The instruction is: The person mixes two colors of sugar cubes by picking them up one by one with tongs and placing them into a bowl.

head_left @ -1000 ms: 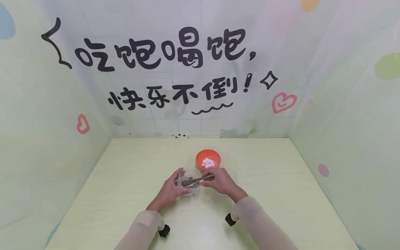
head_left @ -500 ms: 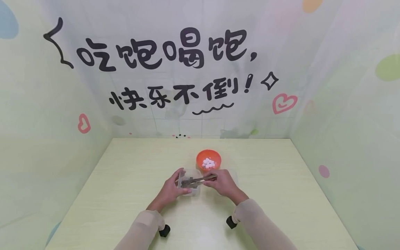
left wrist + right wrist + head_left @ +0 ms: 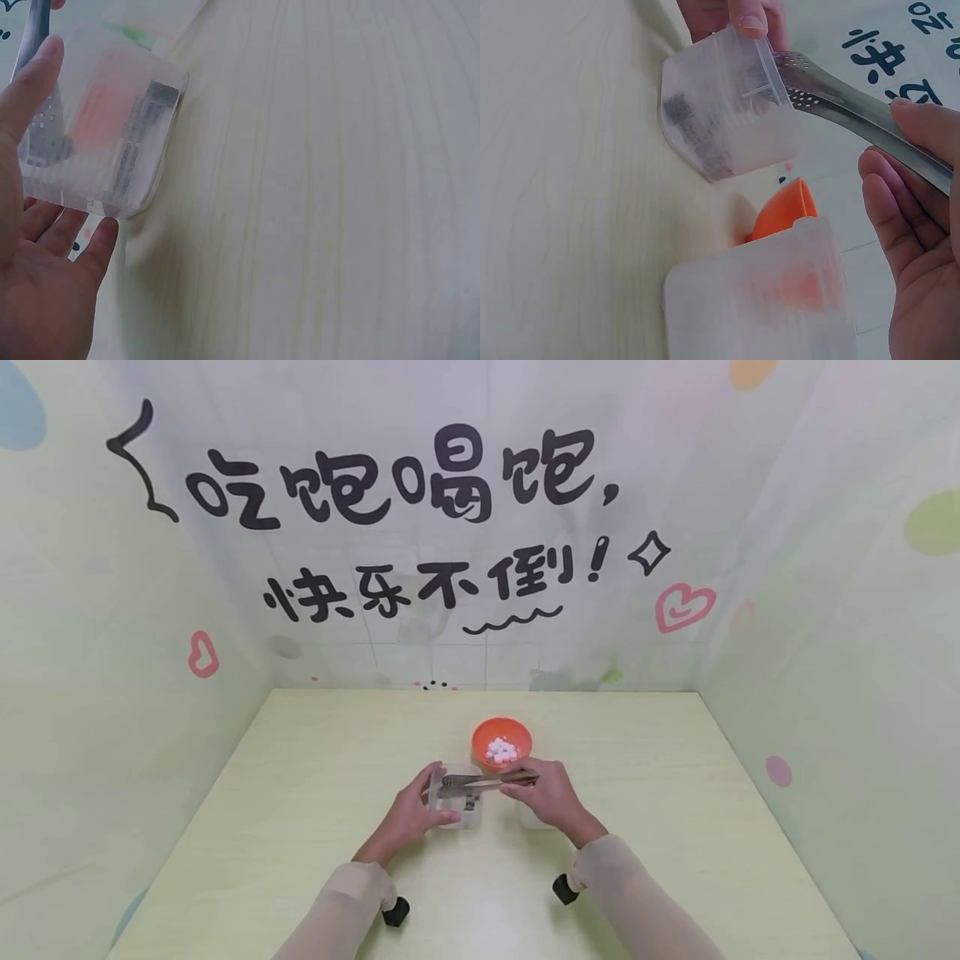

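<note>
A clear plastic box (image 3: 459, 820) with several dark pieces (image 3: 471, 802) on its bottom is gripped by my left hand (image 3: 408, 810), thumb on the near side and fingers around the outer side. My right hand (image 3: 551, 793) pinches a pair of metal tongs (image 3: 487, 782). Their perforated ends reach over the box's opening, as the tong tips (image 3: 799, 82) show in the right wrist view. In the left wrist view, dark pieces (image 3: 135, 127) show through the box wall. I cannot tell if the tongs hold anything.
An orange bowl (image 3: 483, 737) of small white pieces stands just behind the boxes. A second translucent box (image 3: 757, 300) sits to the right, partly under my right hand in the head view. A printed wall hanging (image 3: 600, 643) borders the table (image 3: 337, 735) behind.
My right hand has moved slightly right and away from me, raising the tongs toward the far rim of the box. My left hand and the box have stayed put.
</note>
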Available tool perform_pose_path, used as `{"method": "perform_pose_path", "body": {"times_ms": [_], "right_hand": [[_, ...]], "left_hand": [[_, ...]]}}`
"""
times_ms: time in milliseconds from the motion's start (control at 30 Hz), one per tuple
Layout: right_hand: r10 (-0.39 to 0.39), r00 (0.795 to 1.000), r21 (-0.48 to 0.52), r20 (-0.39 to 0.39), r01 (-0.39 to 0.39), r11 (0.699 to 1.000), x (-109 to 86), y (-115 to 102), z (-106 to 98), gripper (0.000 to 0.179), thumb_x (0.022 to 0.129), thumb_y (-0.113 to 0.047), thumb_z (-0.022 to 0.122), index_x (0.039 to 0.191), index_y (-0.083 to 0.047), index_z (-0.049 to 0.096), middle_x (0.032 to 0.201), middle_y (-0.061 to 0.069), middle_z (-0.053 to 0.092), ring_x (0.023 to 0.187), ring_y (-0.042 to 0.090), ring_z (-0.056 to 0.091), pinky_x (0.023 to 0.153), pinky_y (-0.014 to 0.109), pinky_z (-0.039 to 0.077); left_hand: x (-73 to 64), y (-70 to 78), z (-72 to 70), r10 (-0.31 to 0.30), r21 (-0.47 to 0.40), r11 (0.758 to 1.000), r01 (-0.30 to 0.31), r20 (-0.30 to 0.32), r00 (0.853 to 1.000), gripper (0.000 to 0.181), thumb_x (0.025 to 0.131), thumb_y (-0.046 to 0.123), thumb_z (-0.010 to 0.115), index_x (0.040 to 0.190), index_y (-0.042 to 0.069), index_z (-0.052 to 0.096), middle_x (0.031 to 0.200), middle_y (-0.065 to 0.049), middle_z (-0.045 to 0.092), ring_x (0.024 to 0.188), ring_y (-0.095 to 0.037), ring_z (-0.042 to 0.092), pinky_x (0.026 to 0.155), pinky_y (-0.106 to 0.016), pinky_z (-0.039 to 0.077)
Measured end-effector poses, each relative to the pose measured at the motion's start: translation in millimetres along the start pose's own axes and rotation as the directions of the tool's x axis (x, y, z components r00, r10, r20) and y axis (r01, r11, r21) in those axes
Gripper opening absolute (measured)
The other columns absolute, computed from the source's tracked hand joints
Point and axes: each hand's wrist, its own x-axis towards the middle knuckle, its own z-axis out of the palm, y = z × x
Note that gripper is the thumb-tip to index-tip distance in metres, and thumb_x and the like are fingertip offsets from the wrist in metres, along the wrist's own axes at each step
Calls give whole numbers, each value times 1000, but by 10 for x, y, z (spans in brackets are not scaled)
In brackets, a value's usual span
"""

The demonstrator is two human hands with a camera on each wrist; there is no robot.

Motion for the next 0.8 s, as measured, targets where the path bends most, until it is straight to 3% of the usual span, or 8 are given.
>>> {"method": "perform_pose_path", "body": {"times_ms": [467, 600, 800], "right_hand": [[-9, 992, 35, -129, 14, 999, -23, 49, -97, 15, 81, -12, 79, 96, -12, 73, 89, -1, 71, 73, 13, 65, 62, 26, 57], [-24, 986, 45, -166, 32, 998, -21, 75, -133, 15, 82, -12, 79, 96, -10, 74, 85, 0, 71, 67, 13, 61, 56, 26, 54], [-44, 976, 60, -215, 58, 997, -16, 96, -195, 15, 81, -12, 80, 96, -10, 75, 84, 1, 72, 69, 13, 65, 59, 25, 55]], "left_hand": [[-4, -1, 7, -40, -15, 999, 40, -5, 999, 101, 71, 27, 87, 153, 17, 29, 155, -15, 32, 135, -41, 37, 107, -51, 38], [-2, -5, 8, -33, -24, 999, 33, -5, 999, 100, 72, 25, 87, 153, 17, 29, 154, -15, 33, 135, -42, 37, 106, -51, 38], [-1, 5, 10, -26, -30, 999, 26, -2, 1000, 99, 73, 24, 87, 153, 16, 30, 154, -14, 34, 135, -41, 37, 107, -51, 38]]}}
